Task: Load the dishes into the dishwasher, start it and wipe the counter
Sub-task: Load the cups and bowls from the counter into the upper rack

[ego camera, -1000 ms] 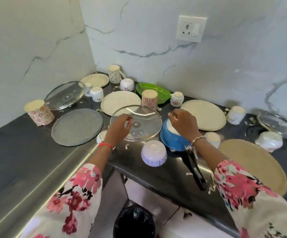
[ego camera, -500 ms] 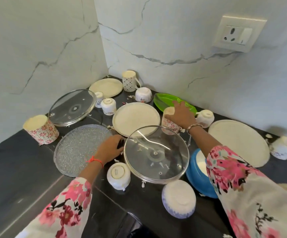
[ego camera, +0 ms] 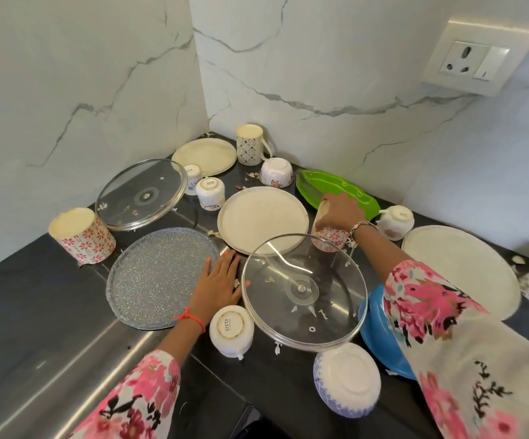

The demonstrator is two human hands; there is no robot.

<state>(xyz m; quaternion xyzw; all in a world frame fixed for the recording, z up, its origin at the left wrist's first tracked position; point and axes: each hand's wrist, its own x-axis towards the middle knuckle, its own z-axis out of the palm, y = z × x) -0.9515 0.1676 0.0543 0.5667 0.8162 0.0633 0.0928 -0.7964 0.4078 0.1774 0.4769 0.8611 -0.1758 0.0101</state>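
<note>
**Right hand (ego camera: pixel 341 213) clamped over the floral mug (ego camera: pixel 329 239), left hand (ego camera: pixel 219 285) flat and holding nothing**

Loading has barely begun, by the look of it. The dark counter (ego camera: pixel 19 312) is crowded with dishes, and no dishwasher is in view.

- **Largest pieces:** A big cream plate (ego camera: pixel 466 274) lies at the right, partly under the right sleeve. A glass lid (ego camera: pixel 304 289) sits in the middle, its far edge overlapping the rim of the round cream plate (ego camera: pixel 261 218). A speckled grey plate (ego camera: pixel 155 277) lies to the left.
- **Left hand:** It rests with straight fingers across the speckled plate's right edge, just beside the lid.
- **Behind the mug:** A green tray (ego camera: pixel 336 188) is close behind the right hand.
- **The mug itself:** It stands on the counter between the cream plate and a small white cup (ego camera: pixel 396 221), near the lid's far rim. The right hand's fingers curl down over its top.
- **Smallest piece:** Another white cup (ego camera: pixel 231 327) sits upside down by the left wrist.

The step in hand is gathering a cup for the machine. The next move calls for a straight lift, because the mug is hemmed in by the lid, plate and tray, and a sideways drag could knock the lid. The idle left hand could take the cup at its wrist. Scraps scattered on the counter leave the wiping for last.
</note>
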